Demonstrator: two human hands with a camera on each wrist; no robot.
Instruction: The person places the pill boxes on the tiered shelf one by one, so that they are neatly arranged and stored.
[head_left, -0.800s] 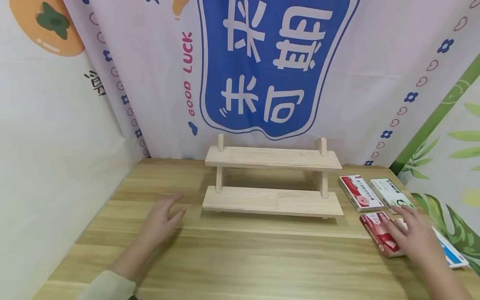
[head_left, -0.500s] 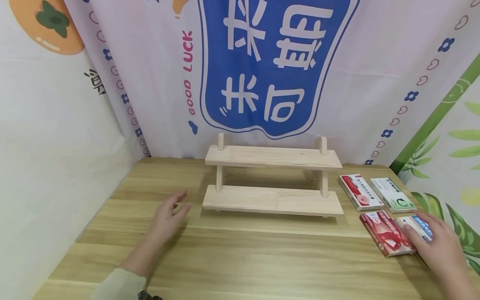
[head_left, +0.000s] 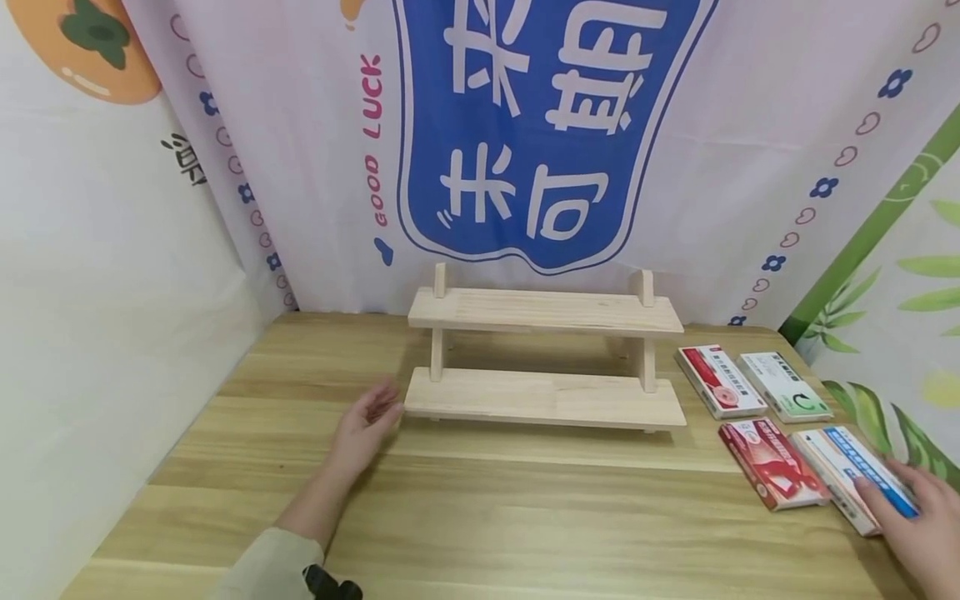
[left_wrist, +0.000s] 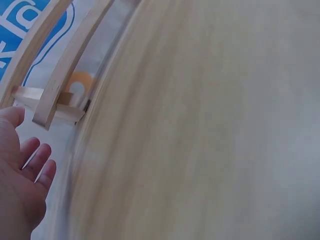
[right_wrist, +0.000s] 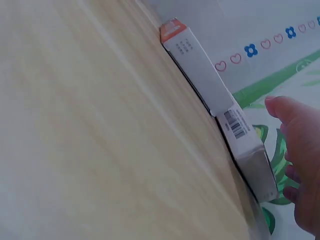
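My left hand hovers by the left end of the lower board of a two-tier wooden shelf, fingers loose and holding nothing. In the left wrist view its thumb and fingers are spread apart beside the shelf. Over the right end of a white and blue medicine box is my right hand, partly cut off by the frame edge. Its thumb lies above the box's face, fingers at the far side. In the right wrist view the thumb looks apart from the box with a barcode. Contact is unclear.
Beside the blue box lies a red medicine box. Behind them lie a red and white box and a green and white box. The shelf's upper board stands near the printed cloth at the back.
My right hand has drawn back rightward from above the red and blue boxes, uncovering them and the green box. My left hand has moved right and slightly forward, closer to the shelf.
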